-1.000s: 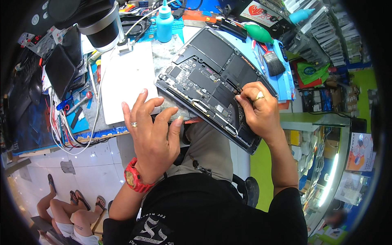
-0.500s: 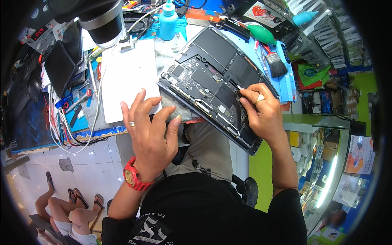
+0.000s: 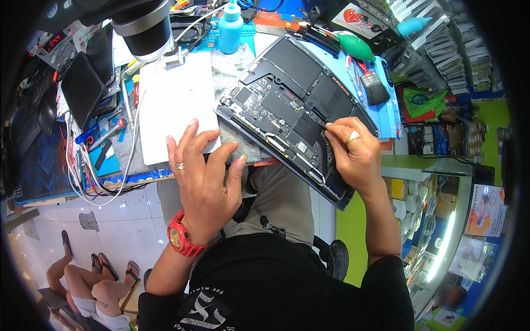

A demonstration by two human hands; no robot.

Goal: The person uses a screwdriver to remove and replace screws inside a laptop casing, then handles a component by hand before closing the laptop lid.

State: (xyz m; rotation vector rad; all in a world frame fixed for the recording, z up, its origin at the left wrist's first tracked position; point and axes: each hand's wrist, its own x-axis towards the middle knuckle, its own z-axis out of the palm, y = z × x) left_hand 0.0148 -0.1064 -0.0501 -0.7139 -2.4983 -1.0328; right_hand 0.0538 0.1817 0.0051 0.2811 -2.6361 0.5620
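The opened laptop (image 3: 287, 110) lies upside down and tilted across the bench's front edge, its boards and dark battery cells bare; the left hand (image 3: 204, 176) rests flat, fingers spread, just beside its near corner, holding nothing; the right hand (image 3: 353, 149) pinches a thin dark tool (image 3: 321, 122) (tip on the internals); a white pad (image 3: 171, 105) lies left.

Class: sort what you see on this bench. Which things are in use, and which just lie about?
In use: opened laptop; thin tool in right hand; left hand beside the laptop.

Lying about: brush; blue bottle; white panel; green blower.
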